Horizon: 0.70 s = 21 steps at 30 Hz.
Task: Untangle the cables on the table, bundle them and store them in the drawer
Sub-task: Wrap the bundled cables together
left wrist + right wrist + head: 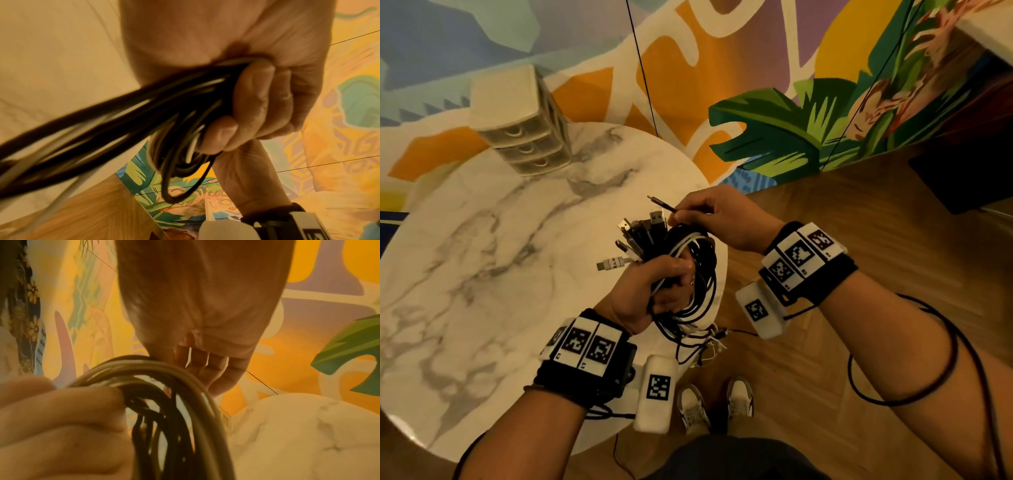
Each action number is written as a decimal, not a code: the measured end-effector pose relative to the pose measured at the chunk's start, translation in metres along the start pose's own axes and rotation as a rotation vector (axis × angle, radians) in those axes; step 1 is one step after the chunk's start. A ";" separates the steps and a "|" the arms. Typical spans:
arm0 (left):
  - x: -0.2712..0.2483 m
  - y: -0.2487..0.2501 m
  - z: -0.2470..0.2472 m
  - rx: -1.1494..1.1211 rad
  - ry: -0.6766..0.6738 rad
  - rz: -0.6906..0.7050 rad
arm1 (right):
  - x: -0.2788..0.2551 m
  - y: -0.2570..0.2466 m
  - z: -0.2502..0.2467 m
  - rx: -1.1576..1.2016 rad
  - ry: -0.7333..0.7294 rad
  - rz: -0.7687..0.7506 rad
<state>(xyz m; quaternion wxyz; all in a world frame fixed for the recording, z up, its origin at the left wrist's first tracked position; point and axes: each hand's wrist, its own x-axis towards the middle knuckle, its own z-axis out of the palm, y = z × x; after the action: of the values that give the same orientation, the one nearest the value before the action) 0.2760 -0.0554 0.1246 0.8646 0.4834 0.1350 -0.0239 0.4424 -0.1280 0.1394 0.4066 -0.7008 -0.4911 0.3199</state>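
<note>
My left hand (667, 281) grips a thick bundle of black and white cables (688, 274) above the right edge of the marble table (482, 240). Several plug ends (640, 233) stick up and left out of the fist. Loops and loose tails (702, 342) hang below it. In the left wrist view the fingers (257, 105) curl tightly round the cables (123, 121). My right hand (709, 216) pinches one thin black cable end (662, 204) just above the bundle. In the right wrist view the looped cables (164, 394) arch under my right fingers (205, 363).
A small beige three-drawer unit (524, 126), all drawers closed, stands at the far side of the round table. A painted mural wall (756, 85) lies behind. The wooden floor (859, 222) and my shoes (715, 404) are to the right of the table.
</note>
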 end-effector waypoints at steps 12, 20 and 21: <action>-0.001 -0.003 0.002 -0.010 -0.060 -0.007 | 0.008 -0.010 0.005 0.184 -0.063 0.037; -0.001 0.000 0.005 0.014 -0.057 0.041 | 0.017 -0.020 0.006 0.202 -0.100 -0.036; -0.001 0.002 0.005 0.007 -0.045 0.052 | 0.015 -0.020 0.006 0.243 -0.097 0.016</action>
<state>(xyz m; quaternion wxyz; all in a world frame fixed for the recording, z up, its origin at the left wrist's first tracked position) 0.2768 -0.0584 0.1289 0.8660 0.4891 0.1030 -0.0126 0.4332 -0.1087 0.1539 0.4617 -0.6337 -0.4624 0.4140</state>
